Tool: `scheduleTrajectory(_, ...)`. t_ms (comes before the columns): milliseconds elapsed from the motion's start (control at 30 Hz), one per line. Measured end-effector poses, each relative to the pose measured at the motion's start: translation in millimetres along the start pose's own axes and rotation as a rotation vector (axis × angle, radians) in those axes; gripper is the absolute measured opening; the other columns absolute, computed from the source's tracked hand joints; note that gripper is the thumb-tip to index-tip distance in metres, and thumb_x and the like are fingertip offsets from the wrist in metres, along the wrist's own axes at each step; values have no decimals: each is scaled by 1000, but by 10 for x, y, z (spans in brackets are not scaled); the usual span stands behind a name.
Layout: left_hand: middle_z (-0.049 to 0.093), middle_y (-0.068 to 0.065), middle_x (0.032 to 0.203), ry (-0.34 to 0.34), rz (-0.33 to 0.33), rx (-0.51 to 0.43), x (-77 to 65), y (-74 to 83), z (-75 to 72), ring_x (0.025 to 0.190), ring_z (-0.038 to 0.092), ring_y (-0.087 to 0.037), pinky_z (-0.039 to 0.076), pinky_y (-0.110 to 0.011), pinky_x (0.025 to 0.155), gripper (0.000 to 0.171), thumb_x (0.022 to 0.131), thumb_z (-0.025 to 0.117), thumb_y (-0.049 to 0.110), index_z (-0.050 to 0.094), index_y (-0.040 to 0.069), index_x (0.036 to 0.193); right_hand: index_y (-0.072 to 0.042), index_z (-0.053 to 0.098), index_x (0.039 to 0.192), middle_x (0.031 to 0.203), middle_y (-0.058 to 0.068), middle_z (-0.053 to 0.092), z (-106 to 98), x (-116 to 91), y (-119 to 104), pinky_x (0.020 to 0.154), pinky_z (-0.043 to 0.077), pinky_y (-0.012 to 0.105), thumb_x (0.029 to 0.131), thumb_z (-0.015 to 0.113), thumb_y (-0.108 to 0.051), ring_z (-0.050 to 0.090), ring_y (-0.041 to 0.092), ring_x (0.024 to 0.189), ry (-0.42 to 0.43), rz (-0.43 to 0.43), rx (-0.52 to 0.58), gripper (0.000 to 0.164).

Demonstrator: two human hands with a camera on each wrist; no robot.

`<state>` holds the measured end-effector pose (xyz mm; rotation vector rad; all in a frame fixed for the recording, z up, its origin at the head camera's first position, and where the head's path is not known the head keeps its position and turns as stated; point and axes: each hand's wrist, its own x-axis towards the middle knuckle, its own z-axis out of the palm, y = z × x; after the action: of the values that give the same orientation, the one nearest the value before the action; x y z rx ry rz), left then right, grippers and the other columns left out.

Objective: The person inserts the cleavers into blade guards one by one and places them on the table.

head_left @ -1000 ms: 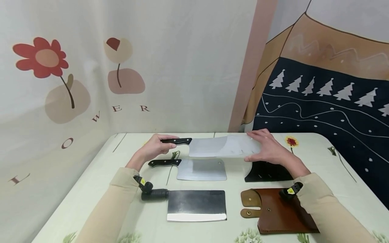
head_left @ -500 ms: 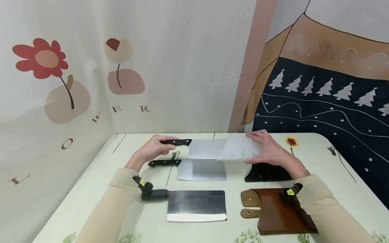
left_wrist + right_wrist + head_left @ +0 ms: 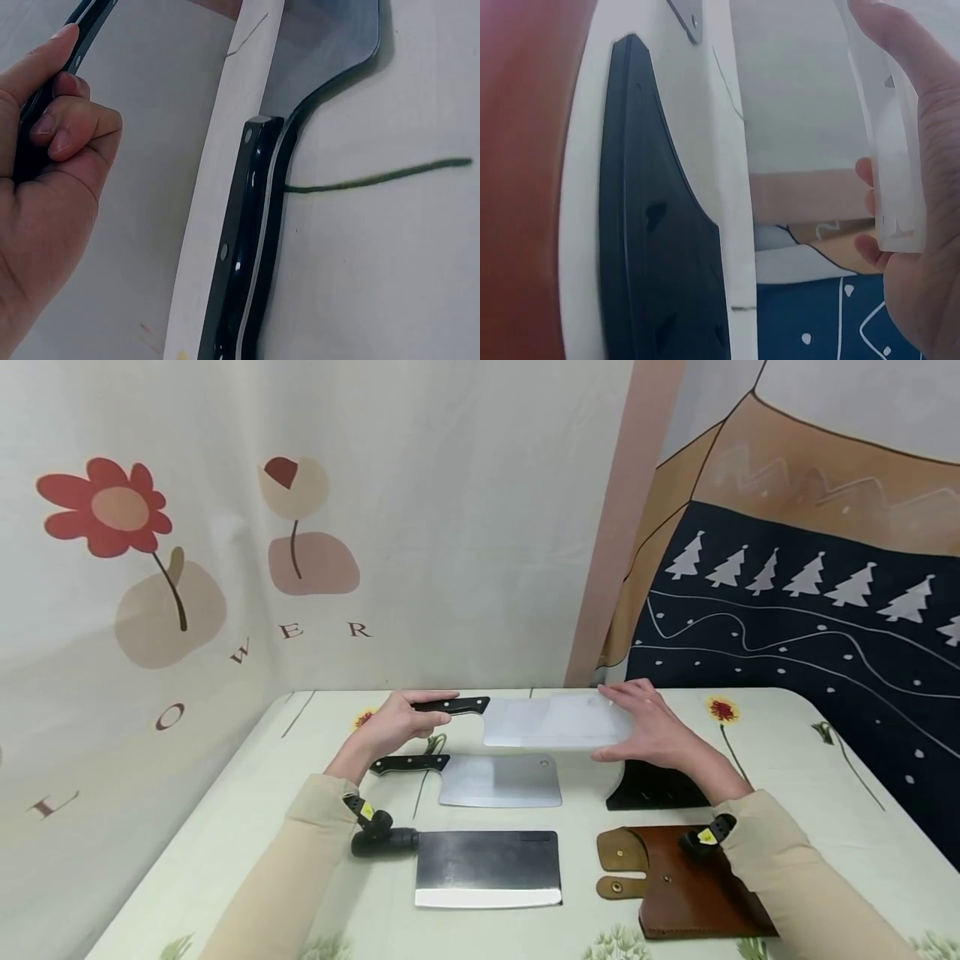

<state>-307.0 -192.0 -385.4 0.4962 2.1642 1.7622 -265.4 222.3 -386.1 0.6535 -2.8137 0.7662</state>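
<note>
- Head view: the left hand (image 3: 396, 727) pinches the black handle of a raised cleaver (image 3: 517, 722), thumb and fingers closing on it.
- The right hand (image 3: 656, 731) grips a translucent sheath (image 3: 603, 727) between thumb and fingers; the sheath surrounds the far part of the raised blade, whose hole shows faintly through it.
- Left wrist view: the fingers curl against the handle, with the thumb lying along it.
- Right wrist view: the thumb lies on one side of the sheath, fingertips on the other — the grip is plain.
- Just in front of the raised cleaver, a second cleaver (image 3: 498, 781) lies on the table (image 3: 247, 843), blade pointing right.
- Nearer the person is a dark-bladed cleaver (image 3: 487, 856) — its edge strip bright.
- To the right rest a black sheath (image 3: 656, 787) and, nearer, a brown leather sheath (image 3: 686, 893), partly behind the right sleeve.
</note>
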Motion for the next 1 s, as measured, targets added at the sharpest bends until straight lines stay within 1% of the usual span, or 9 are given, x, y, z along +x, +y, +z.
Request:
scheduleTrajectory(167,22,5,59,8,4,-7,46,35,68,55,23,-13,27,-26,57,51,95,71,5,57,-2,144,4,50,148,146,26,49,40,28,-63,100,40,62,70,91,-46,37,38,125,14,-12,5,101)
scheduleTrajectory(400,23,5,58,19,0,-33,72,53,131,54,23,-13,28,-27,57,44,95,71,1,63,-3,137,3,49,149,148,25,47,35,34,-114,102,38,62,71,90,-48,35,39,128,-16,2,-2,102)
scheduleTrajectory(467,24,5,58,26,-5,-23,77,60,140,53,23,-13,28,-29,58,43,94,72,2,65,-1,136,3,49,149,148,26,48,25,32,-115,102,38,62,71,90,-49,35,39,128,-18,4,-11,103)
scheduleTrajectory(667,25,4,58,29,-27,51,92,98,165,54,24,-15,28,-32,59,42,94,75,7,67,5,135,4,50,148,146,27,49,-2,25,-108,102,38,62,71,90,-48,36,39,127,-14,5,-31,102)
scheduleTrajectory(733,26,3,59,15,-33,62,98,111,181,54,26,-15,28,-33,59,42,94,74,7,67,5,136,4,52,147,146,26,50,-1,21,-107,100,40,61,69,90,-46,37,38,126,-9,1,-31,100)
scheduleTrajectory(833,26,3,60,-26,-27,70,118,125,219,54,26,-15,27,-31,57,44,95,73,6,65,4,138,3,53,146,145,25,51,20,21,-126,96,43,58,68,91,-45,39,36,122,-26,-33,-13,98)
scheduleTrajectory(933,27,3,61,-53,-17,41,145,117,263,54,26,-14,25,-30,54,46,95,73,4,62,1,140,2,54,146,146,23,51,53,23,-145,94,43,55,68,91,-45,39,35,120,-50,-52,12,98)
scheduleTrajectory(1000,27,3,60,-48,-10,25,161,99,289,53,25,-14,24,-29,53,47,94,73,4,62,1,139,1,54,146,146,23,51,59,19,-156,94,43,55,68,92,-46,39,35,120,-49,-51,17,99)
